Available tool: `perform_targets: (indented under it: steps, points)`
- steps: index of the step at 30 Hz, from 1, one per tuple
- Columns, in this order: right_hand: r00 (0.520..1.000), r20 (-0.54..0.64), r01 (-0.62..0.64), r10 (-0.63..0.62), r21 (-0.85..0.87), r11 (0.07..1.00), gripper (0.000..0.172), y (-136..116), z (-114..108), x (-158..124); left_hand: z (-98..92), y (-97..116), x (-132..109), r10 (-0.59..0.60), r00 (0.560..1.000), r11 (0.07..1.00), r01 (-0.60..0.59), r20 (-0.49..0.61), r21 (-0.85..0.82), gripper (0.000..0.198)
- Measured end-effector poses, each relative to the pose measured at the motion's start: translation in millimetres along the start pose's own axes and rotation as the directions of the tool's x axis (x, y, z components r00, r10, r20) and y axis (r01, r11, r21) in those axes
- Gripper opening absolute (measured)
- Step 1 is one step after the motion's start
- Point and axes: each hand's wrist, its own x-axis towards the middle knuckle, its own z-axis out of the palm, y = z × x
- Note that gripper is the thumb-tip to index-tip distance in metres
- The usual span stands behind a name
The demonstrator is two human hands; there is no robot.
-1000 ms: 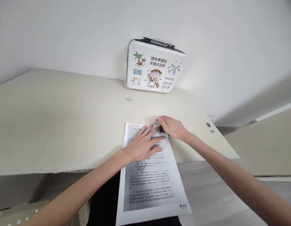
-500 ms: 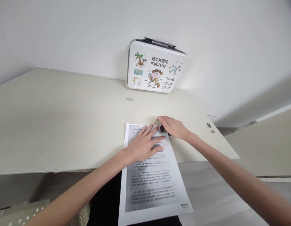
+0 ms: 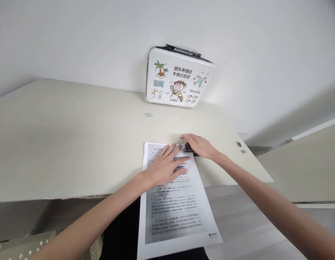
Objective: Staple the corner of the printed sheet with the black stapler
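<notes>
A printed sheet of paper [image 3: 174, 213] lies partly on the table, its lower part hanging past the front edge over my lap. My left hand [image 3: 167, 164] rests flat on its upper part with the fingers spread. At the sheet's top right corner is a small black stapler [image 3: 187, 147], its jaw over the paper. My right hand [image 3: 201, 145] is closed around the stapler from above and hides most of it. Whether there is more than one sheet I cannot tell.
A white cartoon-printed case [image 3: 179, 77] with a black handle stands against the wall at the back of the table [image 3: 75, 144]. Strips of staples [image 3: 148, 115] lie in front of it. Small grey pieces [image 3: 239, 144] lie near the right edge. A perforated basket [image 3: 95, 249] is below.
The black top of the stapler shows slightly more, raised a little under my right hand. My left hand and the paper stay in place.
</notes>
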Motion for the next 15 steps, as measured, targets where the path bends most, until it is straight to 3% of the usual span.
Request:
perform_targets:
  steps: [15]
  points:
    - [1.000,-0.020,0.000,0.000,0.018,1.000,0.054,7.3,1.0,3.8,1.0,-0.3,-0.8,0.016,1.000,1.000,-0.016,-0.017,-0.006,0.055]
